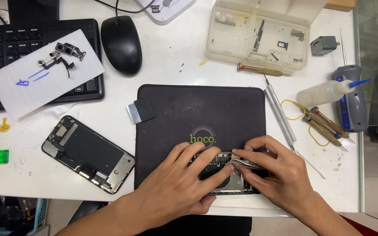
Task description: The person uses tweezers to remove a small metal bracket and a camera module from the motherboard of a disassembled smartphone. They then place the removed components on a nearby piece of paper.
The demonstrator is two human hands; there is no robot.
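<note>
Mid-teardown on the opened phone (224, 177) at the near edge of the black mat (176, 118): left hand (178, 185) presses it flat, right hand (281, 168) pinches tweezers (243, 163) closed over the board, so next needs a gentle, steady lift, I'd guess.

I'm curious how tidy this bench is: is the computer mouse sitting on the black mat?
No, the computer mouse rests on the white table above the black mat, beside the keyboard.
</note>
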